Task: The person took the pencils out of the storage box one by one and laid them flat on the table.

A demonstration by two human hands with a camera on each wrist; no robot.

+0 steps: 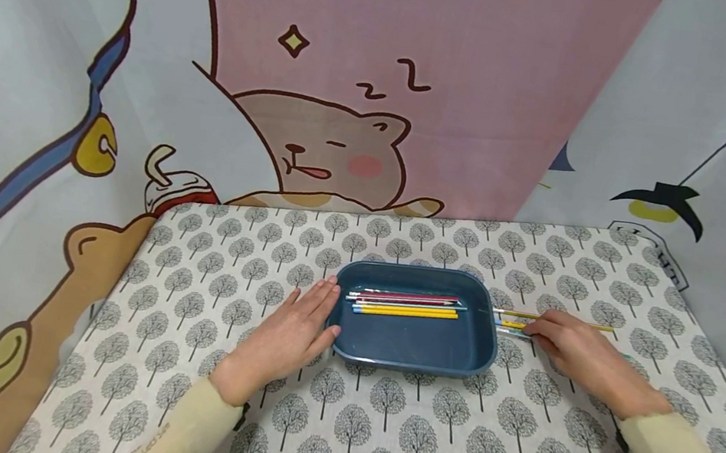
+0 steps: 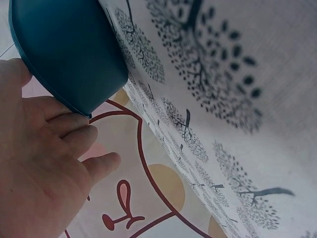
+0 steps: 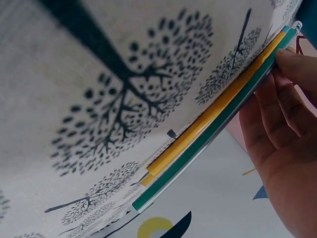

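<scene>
A dark blue rectangular tray (image 1: 415, 350) lies in front of me with several pencils (image 1: 407, 310) inside, yellow, red and teal among them. My left hand (image 1: 293, 325) rests its extended fingers along the tray's left rim; the left wrist view shows its fingertips touching the tray wall (image 2: 74, 54). To the right of the tray, my right hand (image 1: 571, 352) pinches a green pencil (image 3: 208, 134) near one end between thumb and fingers. Yellow pencils (image 3: 198, 121) lie alongside the green one, close to the cloth. The right hand covers part of these pencils in the head view.
A white cloth printed with grey trees (image 1: 349, 426) covers the table. Behind it hangs a pink and white cartoon curtain (image 1: 478, 103), which also comes down along the left and right sides.
</scene>
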